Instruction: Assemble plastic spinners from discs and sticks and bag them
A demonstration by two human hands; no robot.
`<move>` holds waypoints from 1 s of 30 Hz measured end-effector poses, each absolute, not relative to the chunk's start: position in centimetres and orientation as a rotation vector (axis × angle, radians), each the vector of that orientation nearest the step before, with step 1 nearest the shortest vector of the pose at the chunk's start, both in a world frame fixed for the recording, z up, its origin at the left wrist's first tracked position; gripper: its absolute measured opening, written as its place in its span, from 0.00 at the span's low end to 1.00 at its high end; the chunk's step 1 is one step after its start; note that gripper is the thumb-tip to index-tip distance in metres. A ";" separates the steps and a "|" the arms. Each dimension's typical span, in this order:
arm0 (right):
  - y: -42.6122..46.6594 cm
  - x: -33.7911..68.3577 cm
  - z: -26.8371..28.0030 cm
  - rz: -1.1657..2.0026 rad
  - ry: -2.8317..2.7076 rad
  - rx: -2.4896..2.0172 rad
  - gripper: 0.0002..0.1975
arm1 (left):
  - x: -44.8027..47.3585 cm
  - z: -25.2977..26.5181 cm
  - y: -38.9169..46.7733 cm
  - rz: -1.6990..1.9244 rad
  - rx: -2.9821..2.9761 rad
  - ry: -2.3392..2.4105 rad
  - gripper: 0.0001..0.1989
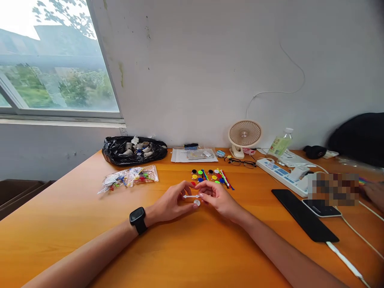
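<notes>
A small white plastic stick (191, 196) with knobbed ends is pinched between the thumb and fingertips of my right hand (220, 200). My left hand (171, 203), with a black watch on its wrist, curves around the stick's other end, its thumb and fingers apart. At the tip of the left thumb is a white round disc (197, 203); whether the thumb presses on it I cannot tell. Just beyond my hands lie several coloured discs (195, 177) and a bunch of coloured plastic sticks (225, 179), partly hidden by my fingers.
Clear bags of coloured parts (129, 178) lie to the left, before a black plastic bag (135, 151) of cardboard rolls. A fan (245, 136), glasses (240, 161), bottle (280, 144), power strip (282, 176) and black phone (304, 216) stand right. Another person's hand (375, 194) is at the right edge.
</notes>
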State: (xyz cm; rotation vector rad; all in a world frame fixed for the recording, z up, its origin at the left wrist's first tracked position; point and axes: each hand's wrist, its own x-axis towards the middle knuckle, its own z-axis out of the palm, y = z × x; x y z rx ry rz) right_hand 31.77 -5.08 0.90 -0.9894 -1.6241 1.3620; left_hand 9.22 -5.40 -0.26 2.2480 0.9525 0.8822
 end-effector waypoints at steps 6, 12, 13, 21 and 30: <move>-5.7 30.7 0.2 1.381 -1.570 -0.960 0.15 | 10.2 -0.5 -5.4 0.874 2.272 0.850 0.16; -6.8 30.8 -0.9 1.349 -1.490 -0.981 0.14 | 10.6 -0.9 -5.4 0.817 2.285 0.900 0.12; -6.8 30.9 -1.1 1.354 -1.501 -0.978 0.15 | 10.5 -1.0 -5.4 0.806 2.286 0.899 0.11; -6.1 31.2 -1.9 1.434 -1.510 -0.977 0.19 | 10.1 -1.7 -5.3 0.817 2.275 0.957 0.07; -5.8 31.6 -2.0 1.431 -1.547 -0.980 0.20 | 10.2 -0.9 -5.8 0.824 2.302 0.973 0.08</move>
